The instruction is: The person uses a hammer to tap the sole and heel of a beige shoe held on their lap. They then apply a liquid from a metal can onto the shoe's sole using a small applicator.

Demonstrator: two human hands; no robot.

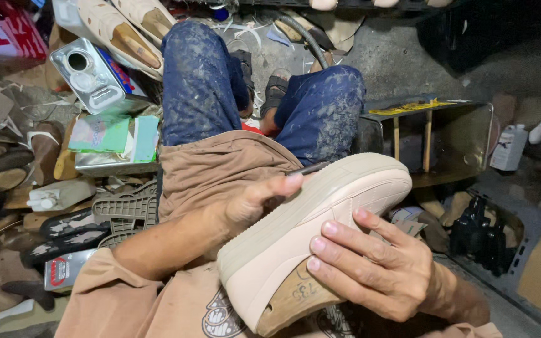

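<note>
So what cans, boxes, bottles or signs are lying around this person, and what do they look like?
Metal can: upper left, silver, rectangular, round cap.
Green box: below it, flat, green and white.
Sign: top left corner, red with white lettering.
Small tin: lower left, silver with a red label.
Pale bottle: left, lying down, cream.
White bottle: right, upright, dark label.
Dark bottles: lower right, clustered.

One head-worn view here, looking steeply down from the person's own eyes. It sits close over the lap [220,169], facing forward toward the cluttered floor [408,62].
</note>
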